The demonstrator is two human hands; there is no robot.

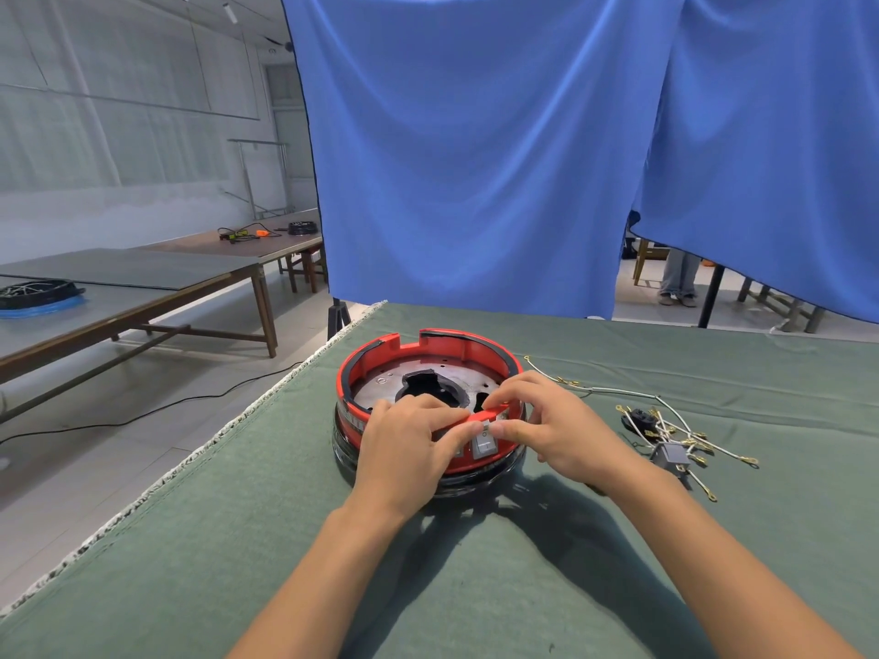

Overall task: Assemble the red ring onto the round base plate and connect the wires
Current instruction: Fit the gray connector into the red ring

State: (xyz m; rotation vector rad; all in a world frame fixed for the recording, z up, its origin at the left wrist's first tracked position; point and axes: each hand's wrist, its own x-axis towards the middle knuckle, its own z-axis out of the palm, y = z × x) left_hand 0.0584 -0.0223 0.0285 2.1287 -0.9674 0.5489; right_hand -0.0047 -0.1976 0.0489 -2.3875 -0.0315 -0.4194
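Note:
The red ring (380,349) sits on the round base plate (380,387), whose metal floor has a dark centre hole. Both stand on the green cloth-covered table (238,539). My left hand (404,449) grips the ring's near rim, fingers over the top edge and thumb on the outer face. My right hand (547,425) pinches the same near rim beside a white rocker switch (484,443) set in the ring's front. A bundle of white wires (675,425) with brass terminals lies on the cloth to the right, apart from the ring.
A small grey block (668,456) and a black part (639,417) lie among the wires. A blue curtain (475,159) hangs behind the table. Wooden tables (142,287) stand at the left, and a person's legs (678,278) show at the back right.

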